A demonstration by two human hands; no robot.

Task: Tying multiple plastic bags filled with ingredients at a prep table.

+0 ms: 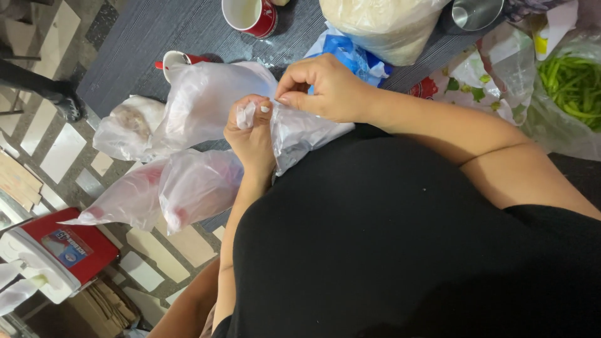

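Pinching the thin plastic bag [300, 134] at frame centre, left hand [250, 134] clenched, right hand [328, 87] fingertips closed; best kept taut, pulled gently.

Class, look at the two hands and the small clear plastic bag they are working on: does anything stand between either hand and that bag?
Nothing visible does. The left hand grips the small clear bag directly, and the right hand pinches its top edge. The other filled bags lie to the side, not in between.

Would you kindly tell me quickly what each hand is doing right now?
Left hand: closed, gripping the gathered top of a clear plastic bag.
Right hand: closed, pinching the same bag.
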